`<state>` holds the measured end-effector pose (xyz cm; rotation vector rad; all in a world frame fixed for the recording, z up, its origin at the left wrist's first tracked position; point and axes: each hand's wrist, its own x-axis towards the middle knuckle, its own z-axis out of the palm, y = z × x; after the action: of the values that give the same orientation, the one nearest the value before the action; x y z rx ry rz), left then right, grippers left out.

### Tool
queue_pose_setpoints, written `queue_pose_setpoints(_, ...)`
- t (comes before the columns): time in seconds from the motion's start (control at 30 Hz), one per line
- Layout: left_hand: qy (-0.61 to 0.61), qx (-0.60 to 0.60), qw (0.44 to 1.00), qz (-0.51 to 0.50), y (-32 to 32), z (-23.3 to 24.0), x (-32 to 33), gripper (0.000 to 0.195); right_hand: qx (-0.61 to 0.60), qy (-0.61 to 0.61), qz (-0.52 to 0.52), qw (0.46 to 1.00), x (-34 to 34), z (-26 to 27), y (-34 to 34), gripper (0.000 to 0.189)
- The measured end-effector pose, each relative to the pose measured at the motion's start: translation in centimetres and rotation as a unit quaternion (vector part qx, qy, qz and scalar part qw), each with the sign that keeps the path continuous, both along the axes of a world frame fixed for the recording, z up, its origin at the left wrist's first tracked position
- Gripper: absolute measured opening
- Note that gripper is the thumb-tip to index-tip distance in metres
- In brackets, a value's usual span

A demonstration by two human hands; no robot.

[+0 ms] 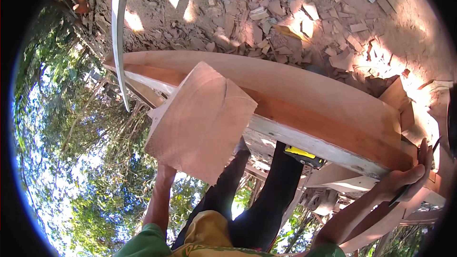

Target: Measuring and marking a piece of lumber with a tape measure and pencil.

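Observation:
A thick squared block of pale wood [201, 125], its end grain towards me, stands close in front of me. My left forearm runs up behind it, and the block hides my left hand, so its grip cannot be seen. Beyond it lies a long curved timber [285, 82] with a tapered left end and a whitish lower edge. My right hand [410, 178] rests against this timber's right end, fingers extended. A thin dark stick [399, 195], perhaps a pencil, shows on both sides of that hand and seems held in it.
A curved metal blade [119, 39] rises at the upper left. A yellow and black tape measure [305, 156] shows by my right leg, below the timber's edge. Wood chips [278, 10] litter the ground beyond. More cut wood pieces [410, 110] stand at the right.

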<state>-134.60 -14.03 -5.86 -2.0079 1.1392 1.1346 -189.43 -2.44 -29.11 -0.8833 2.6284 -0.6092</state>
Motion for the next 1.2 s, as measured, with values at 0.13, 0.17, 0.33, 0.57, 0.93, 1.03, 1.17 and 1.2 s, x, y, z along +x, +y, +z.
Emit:
queue_pose_setpoints(0.13,0.060,-0.062,0.928,-0.362,1.0,3.6,7.2,0.049,0.009,-0.001,-0.007,1.000,0.2,0.2,-0.5,0.063)
queue_pose_setpoints(0.17,0.099,-0.079,0.873,-0.472,0.9,4.7,9.8,0.058,0.013,-0.008,-0.019,1.000,0.6,0.2,-0.7,0.065)
queue_pose_setpoints(0.33,0.043,-0.081,0.947,-0.307,3.1,1.9,4.8,0.048,0.024,-0.008,-0.031,0.999,0.4,0.5,-0.6,0.068)
queue_pose_setpoints(0.57,0.043,-0.113,0.940,-0.320,2.6,1.0,2.4,0.036,0.028,-0.016,-0.021,0.999,0.1,0.7,-0.3,0.072)
queue_pose_setpoints(0.93,-0.009,-0.080,0.993,-0.081,2.0,-0.8,-0.6,0.041,0.015,-0.002,0.005,1.000,0.1,0.6,0.0,0.069)
queue_pose_setpoints(1.03,-0.003,-0.075,0.990,-0.119,1.9,0.0,0.4,0.044,0.008,-0.006,-0.006,1.000,0.3,0.5,-0.3,0.068)
queue_pose_setpoints(1.17,0.047,-0.130,0.990,0.030,2.7,0.3,1.1,0.042,0.002,-0.014,-0.007,1.000,0.0,0.4,0.3,0.065)
queue_pose_setpoints(1.2,0.046,-0.130,0.990,0.030,2.7,0.5,1.5,0.042,0.002,-0.026,-0.024,0.999,0.0,0.4,0.3,0.063)
